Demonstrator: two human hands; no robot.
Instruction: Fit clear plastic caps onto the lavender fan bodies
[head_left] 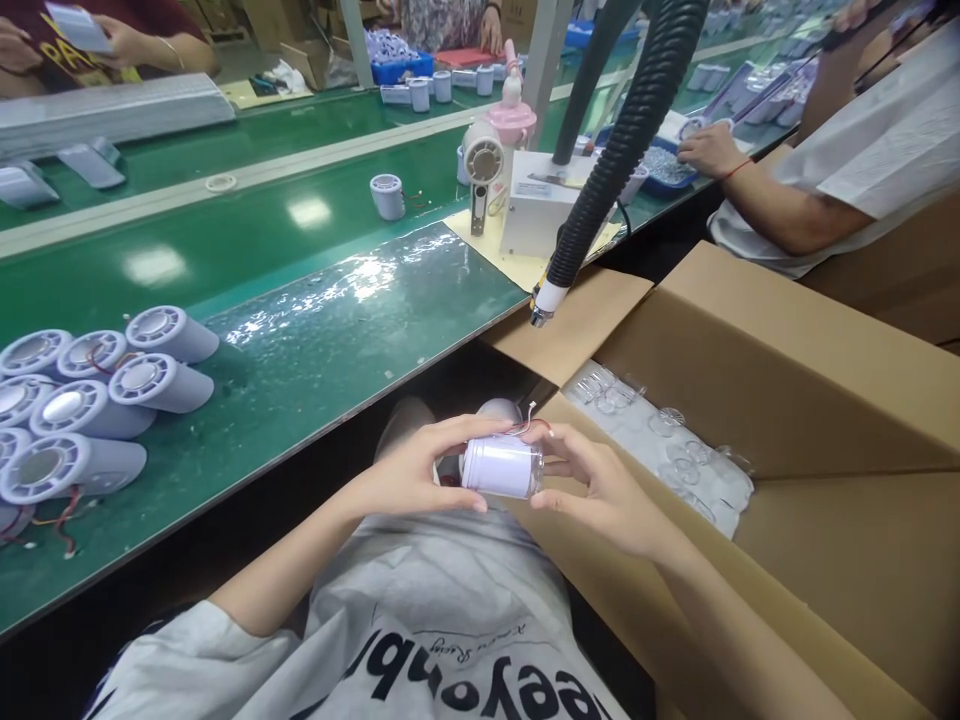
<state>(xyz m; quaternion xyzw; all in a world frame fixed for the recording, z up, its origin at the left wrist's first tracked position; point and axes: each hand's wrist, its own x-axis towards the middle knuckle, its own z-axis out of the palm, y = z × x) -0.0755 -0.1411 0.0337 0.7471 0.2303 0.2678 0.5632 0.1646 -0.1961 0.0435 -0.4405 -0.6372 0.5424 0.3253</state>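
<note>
Housing (pixel 499 468) sits sideways in front of the shirt (pixel 450 570), held between both hands: left hand (pixel 420 468) wrapping one end, right hand (pixel 600 490) curled at the clear end, a grip that probably steadies it and leaves the middle bare. Wires (pixel 532 422) poke up on top, seemingly clear of the thumbs. Beside the right arm, the box (pixel 795 350) gapes, clear round parts (pixel 682 468) on its white sheet (pixel 720 500), apparently for easy reach. Left now: more housings (pixel 88 410) bunch on the bench (pixel 322 350), likely saving room. Beyond, the hose (pixel 634 130) dangles nozzle-down; past that, a fan (pixel 483 160) stands upright.
</note>
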